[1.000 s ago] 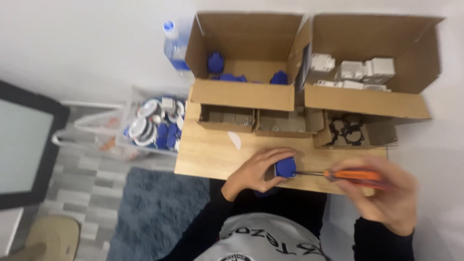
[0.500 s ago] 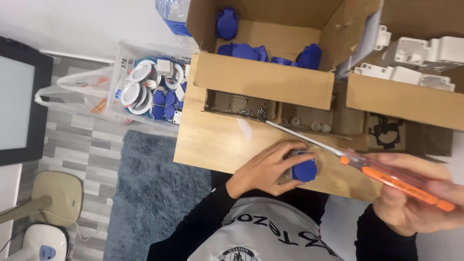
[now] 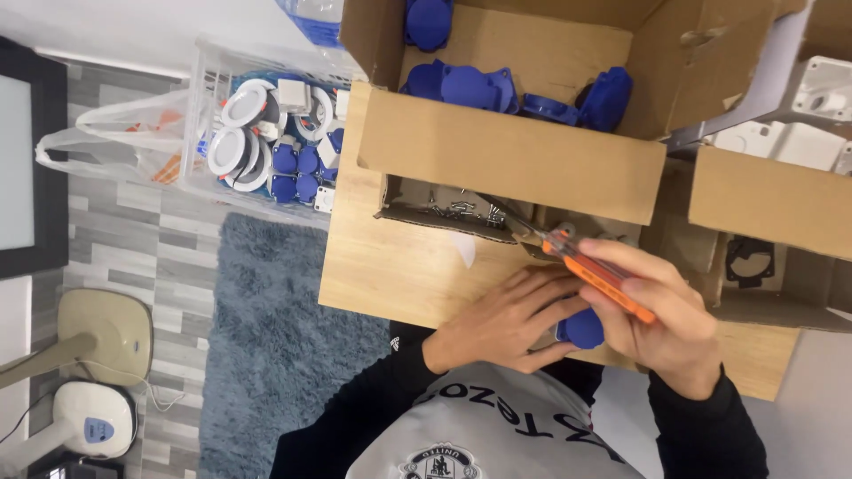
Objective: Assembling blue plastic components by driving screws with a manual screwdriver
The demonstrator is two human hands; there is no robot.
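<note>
Here the wooden desk (image 3: 390, 266) stood over a grey rug (image 3: 257, 355). On it, the left hand (image 3: 510, 319) gripped a blue part (image 3: 581, 328); the right hand (image 3: 661, 315) clasped an orange screwdriver (image 3: 599, 275).

The orange-handled screwdriver (image 3: 599, 277) crosses a round blue plastic part (image 3: 582, 329) at the pale wooden table's (image 3: 390, 266) near edge; brown cardboard box (image 3: 510, 151) holds blue pieces; grey shaggy rug (image 3: 266, 355) below.
</note>
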